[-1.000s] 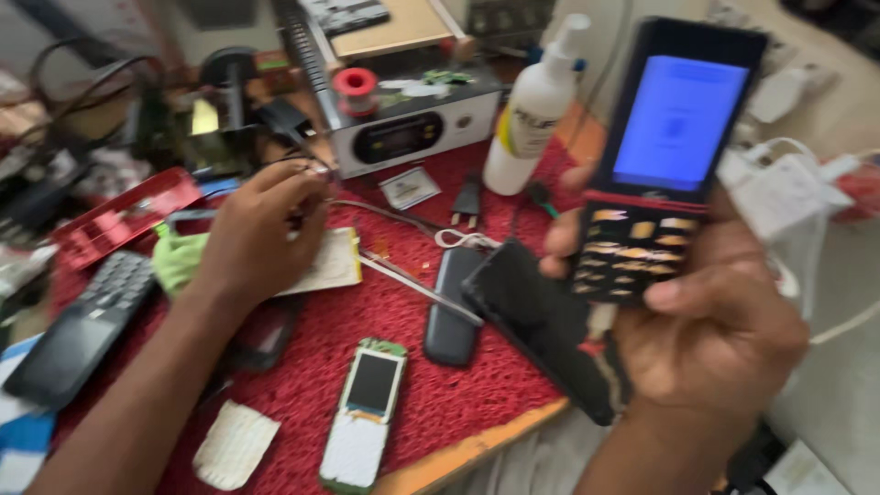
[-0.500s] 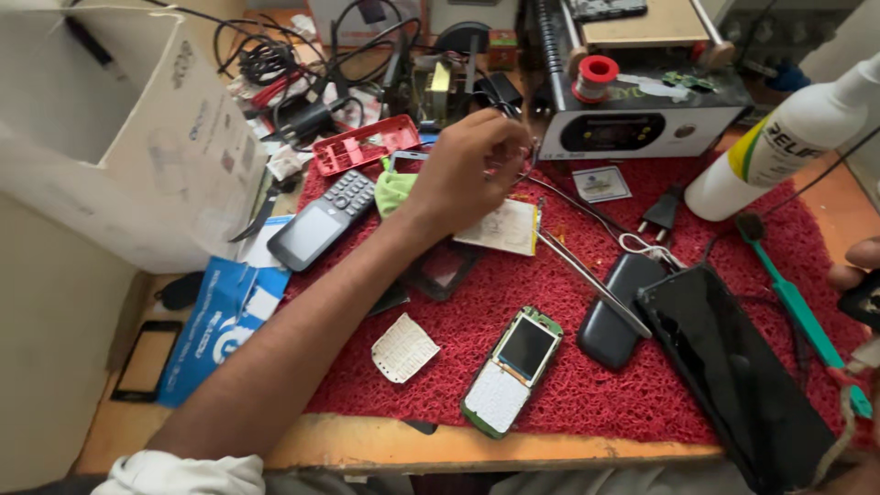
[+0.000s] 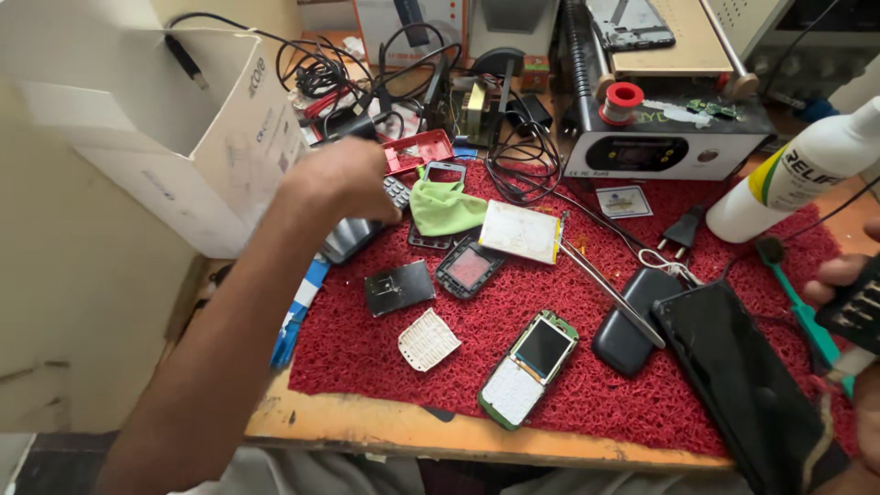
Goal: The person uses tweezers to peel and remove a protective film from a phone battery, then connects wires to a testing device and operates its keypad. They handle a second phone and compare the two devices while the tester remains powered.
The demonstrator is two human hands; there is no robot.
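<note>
We see left hand (image 3: 341,183) over grey keypad phone (image 3: 353,234) at red mat's (image 3: 550,385) far-left edge; fingers curled on it, grasp unclear. Phone long axis diagonal, keypad end pointing away-right. Green cloth (image 3: 446,206) just right of fingers. Right hand (image 3: 848,280) at frame edge, fingers pinching black keypad phone (image 3: 854,312).

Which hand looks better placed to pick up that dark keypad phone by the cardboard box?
Probably the left hand: it already rests on the keypad phone. The right hand is at the far edge, holding another phone.
</note>
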